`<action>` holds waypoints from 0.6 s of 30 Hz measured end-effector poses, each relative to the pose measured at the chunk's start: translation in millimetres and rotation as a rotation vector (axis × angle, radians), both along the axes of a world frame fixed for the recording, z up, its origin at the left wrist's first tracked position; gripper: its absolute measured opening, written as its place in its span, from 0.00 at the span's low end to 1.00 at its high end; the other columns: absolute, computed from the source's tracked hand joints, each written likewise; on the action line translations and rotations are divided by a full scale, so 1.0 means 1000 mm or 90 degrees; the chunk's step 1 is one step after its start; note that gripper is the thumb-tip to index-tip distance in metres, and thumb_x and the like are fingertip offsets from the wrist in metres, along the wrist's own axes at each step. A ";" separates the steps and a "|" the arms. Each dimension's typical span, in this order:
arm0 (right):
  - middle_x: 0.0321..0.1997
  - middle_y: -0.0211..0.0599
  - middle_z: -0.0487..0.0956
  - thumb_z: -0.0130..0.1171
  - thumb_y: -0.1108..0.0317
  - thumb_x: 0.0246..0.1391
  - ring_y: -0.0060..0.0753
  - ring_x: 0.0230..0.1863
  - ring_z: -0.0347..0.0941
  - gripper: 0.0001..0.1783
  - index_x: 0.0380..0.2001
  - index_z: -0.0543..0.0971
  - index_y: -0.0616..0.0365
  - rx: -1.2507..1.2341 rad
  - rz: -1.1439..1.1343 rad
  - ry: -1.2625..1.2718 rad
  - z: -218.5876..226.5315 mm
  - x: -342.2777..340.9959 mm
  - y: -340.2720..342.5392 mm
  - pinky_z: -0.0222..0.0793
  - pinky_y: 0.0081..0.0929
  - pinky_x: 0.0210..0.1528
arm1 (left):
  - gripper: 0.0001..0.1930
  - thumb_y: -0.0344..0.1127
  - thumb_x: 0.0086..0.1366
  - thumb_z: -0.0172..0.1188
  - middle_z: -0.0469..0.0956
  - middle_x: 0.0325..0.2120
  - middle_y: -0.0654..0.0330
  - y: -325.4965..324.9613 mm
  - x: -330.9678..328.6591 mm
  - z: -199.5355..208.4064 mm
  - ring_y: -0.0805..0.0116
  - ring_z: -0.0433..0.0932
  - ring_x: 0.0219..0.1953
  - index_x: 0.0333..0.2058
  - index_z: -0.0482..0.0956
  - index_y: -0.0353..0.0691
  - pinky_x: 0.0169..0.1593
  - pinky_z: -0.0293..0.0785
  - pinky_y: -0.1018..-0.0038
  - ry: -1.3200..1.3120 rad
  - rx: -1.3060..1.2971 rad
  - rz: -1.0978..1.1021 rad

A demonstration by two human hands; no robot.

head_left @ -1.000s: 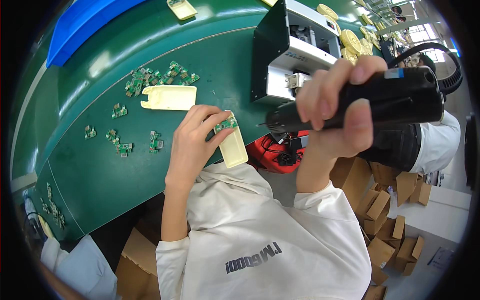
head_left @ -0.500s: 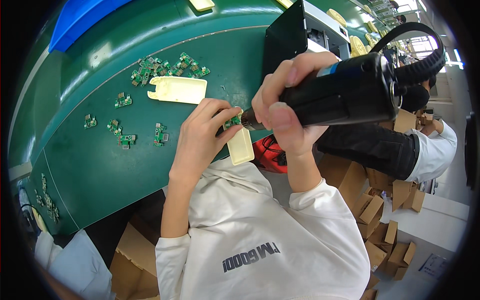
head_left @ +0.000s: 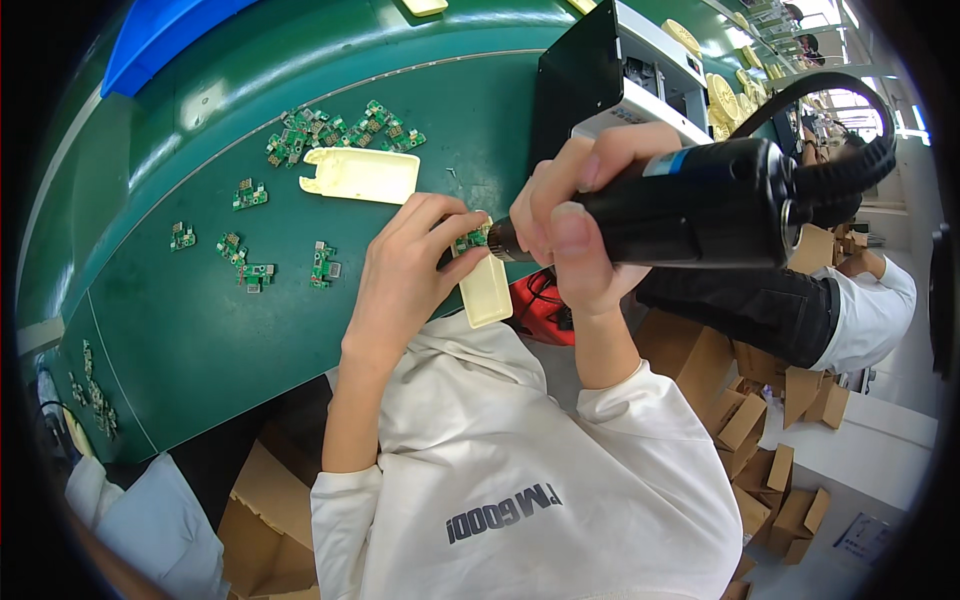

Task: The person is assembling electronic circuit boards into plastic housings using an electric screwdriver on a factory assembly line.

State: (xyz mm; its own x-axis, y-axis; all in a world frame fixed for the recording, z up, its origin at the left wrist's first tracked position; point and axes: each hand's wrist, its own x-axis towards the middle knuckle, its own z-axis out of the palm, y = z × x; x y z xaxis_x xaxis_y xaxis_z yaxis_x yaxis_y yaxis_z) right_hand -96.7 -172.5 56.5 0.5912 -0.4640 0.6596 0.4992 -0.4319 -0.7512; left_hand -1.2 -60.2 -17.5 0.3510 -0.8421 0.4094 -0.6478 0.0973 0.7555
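My right hand [head_left: 575, 215] is wrapped round a black electric screwdriver [head_left: 690, 212], held nearly level with its cable end to the right. The screwdriver's nose meets a small green circuit board [head_left: 470, 240] at the upper end of a cream plastic shell [head_left: 487, 294]. From the other side my left hand [head_left: 405, 262] pinches the board and shell between thumb and fingers. The bit's tip and any screw are hidden. Just beyond my left hand, a second cream shell [head_left: 365, 177] lies on the green table.
Several loose circuit boards [head_left: 325, 135] lie in a pile behind the second shell, with others scattered leftward. A black and white machine [head_left: 590, 80] stands at the back right. A blue bin [head_left: 165, 40] sits far left. Cardboard boxes [head_left: 745, 420] and another person [head_left: 780, 310] are to the right.
The screwdriver's cable end has dropped, and my right hand has shifted slightly right and down with it. My left hand keeps its pinch on the board and shell. The view has shifted slightly.
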 end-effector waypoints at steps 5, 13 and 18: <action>0.21 0.31 0.68 0.62 0.80 0.45 0.17 0.17 0.64 0.18 0.36 0.64 0.63 0.085 -0.009 -0.037 -0.007 0.002 0.004 0.62 0.15 0.19 | 0.16 0.28 0.48 0.70 0.76 0.34 0.62 0.000 0.001 0.000 0.63 0.76 0.36 0.38 0.81 0.39 0.35 0.75 0.70 -0.006 0.002 0.001; 0.20 0.32 0.66 0.59 0.77 0.50 0.17 0.15 0.60 0.17 0.38 0.61 0.61 0.042 -0.017 -0.010 -0.010 0.000 0.001 0.60 0.16 0.17 | 0.16 0.28 0.48 0.70 0.76 0.34 0.61 0.000 0.000 0.000 0.63 0.76 0.37 0.38 0.81 0.39 0.36 0.75 0.69 0.001 -0.001 -0.009; 0.19 0.32 0.65 0.58 0.75 0.56 0.17 0.14 0.58 0.18 0.39 0.58 0.58 -0.009 -0.007 -0.018 -0.008 0.002 0.000 0.58 0.17 0.15 | 0.16 0.28 0.48 0.70 0.76 0.34 0.61 -0.003 0.001 0.002 0.62 0.76 0.37 0.38 0.80 0.38 0.36 0.75 0.69 -0.014 0.003 -0.020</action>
